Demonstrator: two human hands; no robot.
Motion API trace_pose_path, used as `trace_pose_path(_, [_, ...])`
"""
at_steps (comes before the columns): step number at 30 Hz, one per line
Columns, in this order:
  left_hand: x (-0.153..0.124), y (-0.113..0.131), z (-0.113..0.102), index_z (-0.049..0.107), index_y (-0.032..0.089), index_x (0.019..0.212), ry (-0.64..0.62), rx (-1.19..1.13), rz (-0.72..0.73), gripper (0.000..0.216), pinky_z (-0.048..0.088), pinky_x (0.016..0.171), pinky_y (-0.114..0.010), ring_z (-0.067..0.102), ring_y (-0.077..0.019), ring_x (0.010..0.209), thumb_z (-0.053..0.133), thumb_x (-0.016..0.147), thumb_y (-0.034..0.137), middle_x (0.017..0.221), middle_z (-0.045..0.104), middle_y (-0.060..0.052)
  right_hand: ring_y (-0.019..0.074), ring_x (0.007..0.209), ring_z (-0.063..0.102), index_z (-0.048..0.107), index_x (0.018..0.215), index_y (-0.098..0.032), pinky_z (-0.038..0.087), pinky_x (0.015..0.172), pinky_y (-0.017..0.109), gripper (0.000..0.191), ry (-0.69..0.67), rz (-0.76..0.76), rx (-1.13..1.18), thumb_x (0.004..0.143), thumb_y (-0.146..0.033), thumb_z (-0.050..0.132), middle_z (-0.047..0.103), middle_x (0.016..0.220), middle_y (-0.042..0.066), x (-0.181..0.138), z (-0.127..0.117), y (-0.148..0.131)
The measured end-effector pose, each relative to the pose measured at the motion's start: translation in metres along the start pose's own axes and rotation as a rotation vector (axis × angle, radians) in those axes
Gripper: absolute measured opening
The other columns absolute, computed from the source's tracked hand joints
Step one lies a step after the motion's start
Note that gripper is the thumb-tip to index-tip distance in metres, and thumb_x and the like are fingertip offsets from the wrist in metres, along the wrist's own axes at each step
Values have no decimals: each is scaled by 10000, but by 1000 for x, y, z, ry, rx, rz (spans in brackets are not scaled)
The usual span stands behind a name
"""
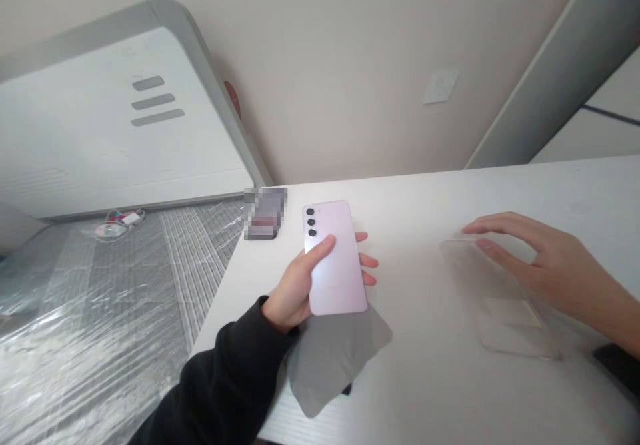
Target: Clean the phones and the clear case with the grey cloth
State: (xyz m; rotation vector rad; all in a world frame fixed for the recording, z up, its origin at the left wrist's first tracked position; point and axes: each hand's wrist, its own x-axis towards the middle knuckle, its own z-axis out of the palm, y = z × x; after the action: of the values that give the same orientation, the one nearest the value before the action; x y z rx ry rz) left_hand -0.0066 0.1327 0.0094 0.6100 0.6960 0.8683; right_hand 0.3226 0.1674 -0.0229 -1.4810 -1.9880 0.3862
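My left hand [295,285] grips a pale pink phone [335,258], back side up with three camera lenses at its top, held just above a grey cloth [335,358] on the white table [430,385]. My right hand [540,258] hovers over a clear phone case [505,298] lying on the table. Its fingers are stretched out and apart, with the fingertips at the case's far edge.
A small dark object [265,215], blurred out, lies at the table's far left corner. Left of the table is a surface wrapped in clear plastic [100,325], with a white charger and cable [123,222] on it. A white panel [125,125] leans behind.
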Motion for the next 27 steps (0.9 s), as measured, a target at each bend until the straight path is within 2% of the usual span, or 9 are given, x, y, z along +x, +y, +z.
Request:
trace_pose_path(5, [-1,9,-6,619,137,1330,42,-40,179,439,577,761,-348,725,-229,867,660,939,333,984,738,-89,290,957,724,715,939,-280,554,892,444,142,2,-204,103,959,-296,575,761,1003,78,-25,13,-51])
trace_pose_path(8, [1,6,-11,606,134,1346,24,-101,219,479,569,773,-337,713,-229,901,699,890,249,978,715,-75,225,849,729,716,994,-258,584,760,348,145,-195,-483,215,958,-186,595,769,954,52,-43,34,-96])
trace_pose_path(10, [4,3,-14,606,121,1337,8,-138,231,488,551,788,-309,703,-222,910,707,868,213,915,689,-58,222,845,716,705,1012,-228,582,783,360,176,-314,-654,214,965,-138,562,772,964,61,-50,50,-125])
trace_pose_path(13, [8,1,-16,612,98,1308,-1,-201,242,441,525,775,-279,669,-190,798,666,920,298,805,630,-36,228,843,681,695,977,-195,576,771,381,213,-405,-775,182,985,-117,498,750,960,76,-51,74,-159])
trace_pose_path(16, [10,3,-18,616,90,1284,-9,-241,227,541,518,707,-297,588,-162,638,507,999,536,768,593,-35,285,1057,668,708,1123,-143,574,939,456,206,-475,-782,122,986,-259,605,730,1140,138,-44,95,-175])
trace_pose_path(19, [12,7,-21,616,89,1279,-8,-271,234,807,491,616,-294,528,-154,567,267,973,750,749,572,-38,377,1375,520,554,1457,-86,393,1191,587,715,-554,-708,44,907,-510,725,581,1469,220,-42,108,-175])
trace_pose_path(21, [12,9,-23,614,83,1280,-4,-297,260,928,474,585,-291,513,-154,551,155,932,811,744,571,-43,386,1492,395,397,1584,-112,306,1243,609,855,-621,-668,5,916,-554,697,432,1611,203,-47,114,-168])
trace_pose_path(24, [12,10,-26,614,76,1287,-44,-331,264,941,466,582,-294,518,-159,554,132,935,803,757,580,-52,321,1541,324,344,1613,-189,312,1260,550,674,-644,-651,12,1015,-384,586,333,1664,118,-59,124,-157])
trace_pose_path(27, [11,10,-26,613,68,1306,-96,-345,247,902,467,593,-302,534,-165,569,182,956,778,784,593,-62,285,1507,398,480,1547,-239,313,1262,534,500,-642,-581,154,1050,-291,500,438,1610,73,-65,131,-154])
